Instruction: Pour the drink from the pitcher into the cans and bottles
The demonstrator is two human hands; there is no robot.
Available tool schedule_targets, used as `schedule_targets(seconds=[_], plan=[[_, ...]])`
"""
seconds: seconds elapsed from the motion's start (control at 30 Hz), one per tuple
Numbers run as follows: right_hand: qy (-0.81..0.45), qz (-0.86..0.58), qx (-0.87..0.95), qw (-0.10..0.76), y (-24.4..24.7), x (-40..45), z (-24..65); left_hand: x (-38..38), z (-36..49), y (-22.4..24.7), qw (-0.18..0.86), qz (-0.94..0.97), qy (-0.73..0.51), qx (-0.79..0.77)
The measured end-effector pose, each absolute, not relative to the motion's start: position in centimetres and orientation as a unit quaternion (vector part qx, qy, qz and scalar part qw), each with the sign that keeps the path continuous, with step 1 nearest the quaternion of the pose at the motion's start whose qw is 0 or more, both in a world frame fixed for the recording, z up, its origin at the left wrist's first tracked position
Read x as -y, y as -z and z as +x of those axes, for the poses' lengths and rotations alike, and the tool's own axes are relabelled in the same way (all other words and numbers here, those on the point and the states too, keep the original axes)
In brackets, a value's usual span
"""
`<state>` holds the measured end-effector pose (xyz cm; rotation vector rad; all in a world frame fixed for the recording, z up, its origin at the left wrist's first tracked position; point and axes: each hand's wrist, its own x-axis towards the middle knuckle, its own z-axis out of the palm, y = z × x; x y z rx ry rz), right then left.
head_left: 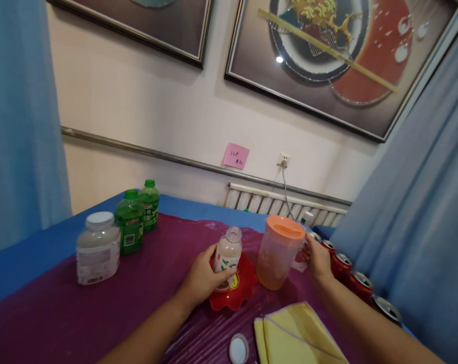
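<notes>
The sheet [149, 298] is purple, with blue [26, 253] along the surface's far and left edges. Toward its left edge, two juice bottles [129, 230] and their caps [131, 194] are green; the jar lid [100, 219] is white. The leaf-print bottle [229, 251] shows green leaves. The pitcher [275, 255] has an orange lid [287, 228]. The scalloped dish [247, 283] is red, the cloth [295, 336] yellow with a purplish line.

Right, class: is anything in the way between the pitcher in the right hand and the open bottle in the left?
Nothing visible stands upright between the pitcher and the open bottle; only the red dish lies low there. The yellow cloth lies nearer the person, outside that gap.
</notes>
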<state>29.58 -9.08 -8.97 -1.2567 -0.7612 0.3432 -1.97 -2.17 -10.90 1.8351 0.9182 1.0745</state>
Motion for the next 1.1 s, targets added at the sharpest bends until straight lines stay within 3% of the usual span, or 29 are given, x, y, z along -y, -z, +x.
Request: schedule_targets(seconds=[0.2, 0.4, 0.6, 0.73, 0.87, 1.0, 1.1], plan=[[-0.161, -0.594, 0.335, 0.713, 10.1, 10.6, 30.3, 2.3, -1.7, 10.4, 0.416, 0.708, -0.434, -0.370], [0.087, -0.575, 0.391, 0.713, 9.6, 14.8, 28.3, 1.9, -1.5, 10.6, 0.371, 0.719, -0.428, -0.404], [-0.081, -0.491, 0.774, 0.391, 14.3, 18.5, 19.2, 1.7, -1.5, 10.9, 0.354, 0.726, -0.429, -0.405], [-0.032, -0.455, 0.851, 0.262, 19.0, 16.3, 16.1, 1.6, -1.6, 11.0, 0.346, 0.726, -0.431, -0.409], [0.006, -0.442, 0.857, 0.264, 20.5, 15.2, 15.6, 1.4, -1.7, 11.1, 0.352, 0.722, -0.436, -0.406], [0.027, -0.435, 0.867, 0.242, 16.8, 15.8, 15.4, 1.4, -1.7, 11.1, 0.354, 0.720, -0.433, -0.411], [-0.078, -0.407, 0.836, 0.358, 11.3, 15.1, 15.3, 1.7, -1.7, 10.8, 0.352, 0.725, -0.430, -0.408]])
